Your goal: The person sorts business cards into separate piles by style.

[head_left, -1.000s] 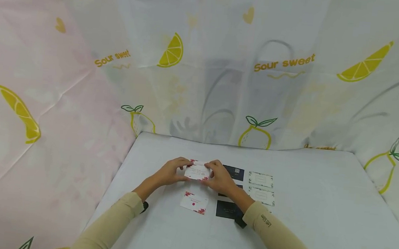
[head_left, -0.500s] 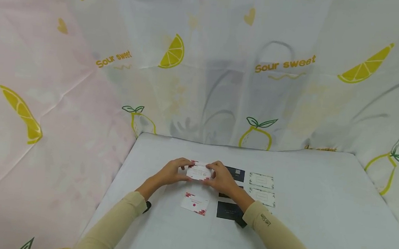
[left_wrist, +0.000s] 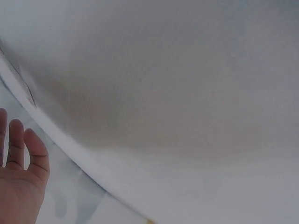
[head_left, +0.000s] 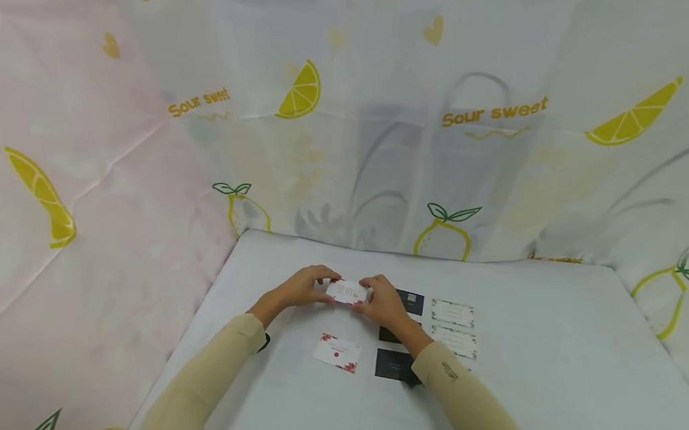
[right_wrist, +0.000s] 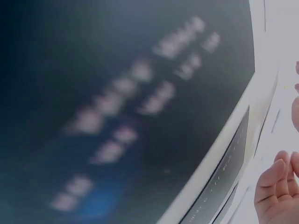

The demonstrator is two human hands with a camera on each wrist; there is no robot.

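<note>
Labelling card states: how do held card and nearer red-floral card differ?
The left hand and right hand grip the held card; the nearer card lies untouched on the table. The held card shows rows of small print, the nearer card a red dot. Both are white with red corner decoration.

My white oblong paper card (head_left: 347,291), just below the frame's middle, has red patches. My long cloth sleeves (head_left: 205,371), lower down, are tan.
</note>
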